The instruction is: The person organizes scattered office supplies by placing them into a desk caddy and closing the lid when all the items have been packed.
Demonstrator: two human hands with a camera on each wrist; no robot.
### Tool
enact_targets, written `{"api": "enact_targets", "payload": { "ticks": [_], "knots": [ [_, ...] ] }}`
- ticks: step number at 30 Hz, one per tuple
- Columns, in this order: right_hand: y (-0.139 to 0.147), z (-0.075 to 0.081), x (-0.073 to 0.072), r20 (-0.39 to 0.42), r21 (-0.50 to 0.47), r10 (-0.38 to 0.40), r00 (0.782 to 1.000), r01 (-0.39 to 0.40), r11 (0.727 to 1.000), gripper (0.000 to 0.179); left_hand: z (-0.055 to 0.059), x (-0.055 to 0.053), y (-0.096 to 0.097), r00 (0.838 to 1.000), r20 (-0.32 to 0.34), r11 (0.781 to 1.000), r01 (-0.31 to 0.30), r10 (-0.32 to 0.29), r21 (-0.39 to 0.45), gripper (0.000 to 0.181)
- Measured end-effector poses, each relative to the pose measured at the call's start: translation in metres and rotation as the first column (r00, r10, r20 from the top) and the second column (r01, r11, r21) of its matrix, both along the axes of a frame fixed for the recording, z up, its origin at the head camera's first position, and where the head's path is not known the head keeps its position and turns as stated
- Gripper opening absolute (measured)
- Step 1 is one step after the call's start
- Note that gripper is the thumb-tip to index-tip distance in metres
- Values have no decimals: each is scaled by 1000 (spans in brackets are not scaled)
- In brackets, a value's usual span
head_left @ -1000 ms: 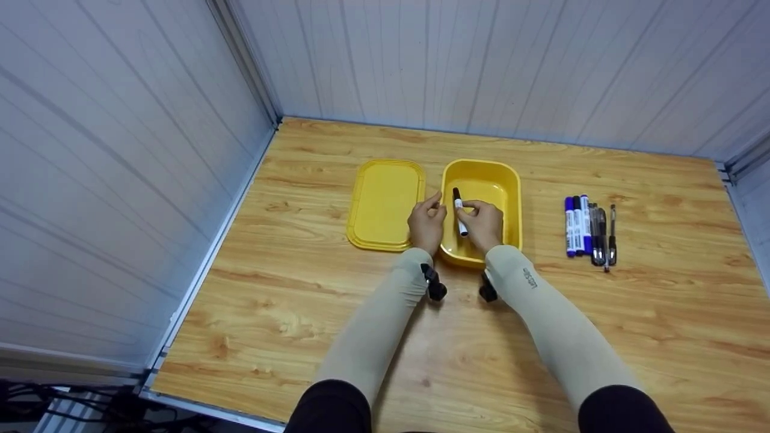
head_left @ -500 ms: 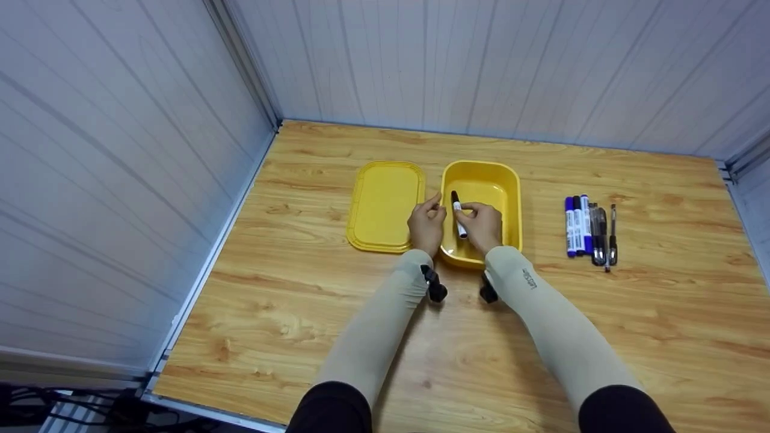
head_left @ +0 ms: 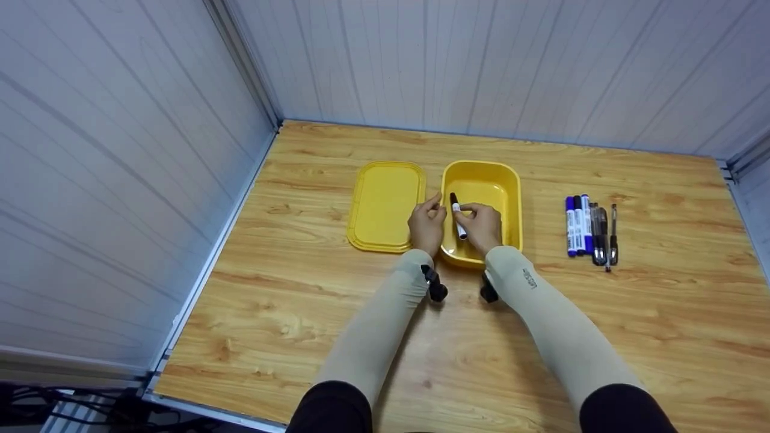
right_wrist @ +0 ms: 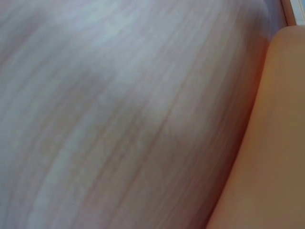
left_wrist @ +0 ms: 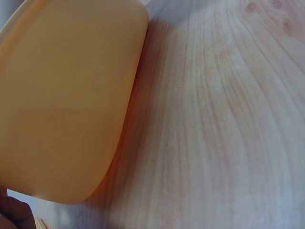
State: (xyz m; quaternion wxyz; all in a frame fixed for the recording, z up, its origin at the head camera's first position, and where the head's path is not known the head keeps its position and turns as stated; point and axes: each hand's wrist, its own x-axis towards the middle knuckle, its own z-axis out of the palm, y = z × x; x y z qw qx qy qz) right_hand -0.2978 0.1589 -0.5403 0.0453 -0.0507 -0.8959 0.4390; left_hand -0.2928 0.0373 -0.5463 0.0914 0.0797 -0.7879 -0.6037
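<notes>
"While the wood-grained bench (head_left: 258,325) spread widest, what stood largest on it?"

"A deep yellow box (head_left: 487,183), glossy inside, with rounded corners and a thick rim. From the left wrist, its outer wall looked smooth and orange."

"And beside it?"

"A flat yellow lid (head_left: 386,207) lay just to the left, ridged around its edge."

"How were the hands?"

"Apart from each other. The right hand (head_left: 482,225) pinched a marker (head_left: 461,231) between finger and thumb. The left hand (head_left: 426,225) was at the box's left rim; whether it gripped that rim, I couldn't tell."

"What did the marker look like?"

"White barrel, small dark print, black cap at the far end, black at the near one. It slanted inside the box's outline, near the left wall."

"Anything slimmer?"

"Well to the right, three more markers (head_left: 579,225), white with blue or black ends, lay beside slim dark pens (head_left: 601,240)."
</notes>
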Motion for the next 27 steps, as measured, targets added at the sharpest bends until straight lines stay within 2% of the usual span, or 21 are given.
{"api": "enact_targets", "payload": {
  "ticks": [16, 27],
  "knots": [
    [0, 0, 0, 23, 21, 39, 999, -40, 999, 27, 2, 0, 0, 1000, -8, 999, -11, 11, -42, 32],
    [0, -2, -1, 11, 26, 63, 998, -63, 998, 25, 2, 0, 1, 1000, -23, 999, -16, 15, -40, 33]
  ]
}}
